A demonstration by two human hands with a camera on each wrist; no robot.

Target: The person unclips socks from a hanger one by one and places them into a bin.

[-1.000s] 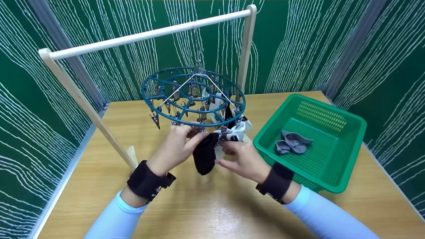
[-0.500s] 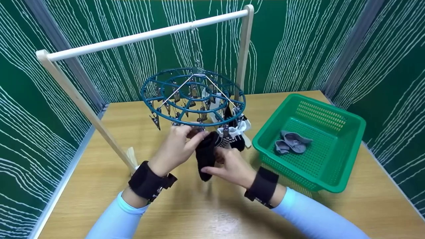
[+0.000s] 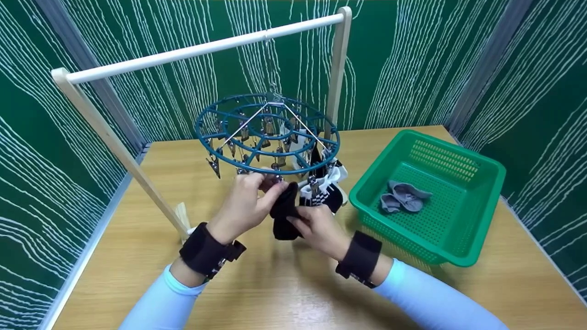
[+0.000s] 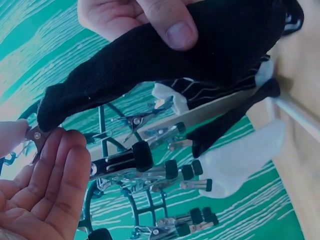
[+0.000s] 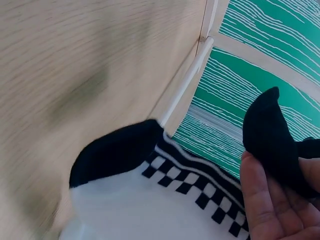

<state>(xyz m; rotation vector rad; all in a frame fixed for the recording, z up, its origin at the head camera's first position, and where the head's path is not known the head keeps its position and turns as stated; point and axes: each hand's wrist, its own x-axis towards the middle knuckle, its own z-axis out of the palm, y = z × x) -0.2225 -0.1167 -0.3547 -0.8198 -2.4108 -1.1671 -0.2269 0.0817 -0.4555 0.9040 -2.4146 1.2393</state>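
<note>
A black sock hangs below the near rim of a round blue-green clip hanger. My left hand pinches a metal clip at the sock's upper end; whether the clip grips the fabric is unclear. Lower down, my right hand holds the same sock between thumb and fingers. In the left wrist view, the right thumb lies across the black cloth. Just right of it, a white sock with a black-and-white checkered band hangs from another clip.
The hanger hangs from a white rod on a wooden stand. More socks, including a white one, hang at its far right. A green basket on the right holds grey cloth items. Several bare clips dangle from the rings.
My right hand has moved left from beside the checkered sock and now pinches the black sock, whose lower part has shifted and bent. The left hand stays at the clip.
</note>
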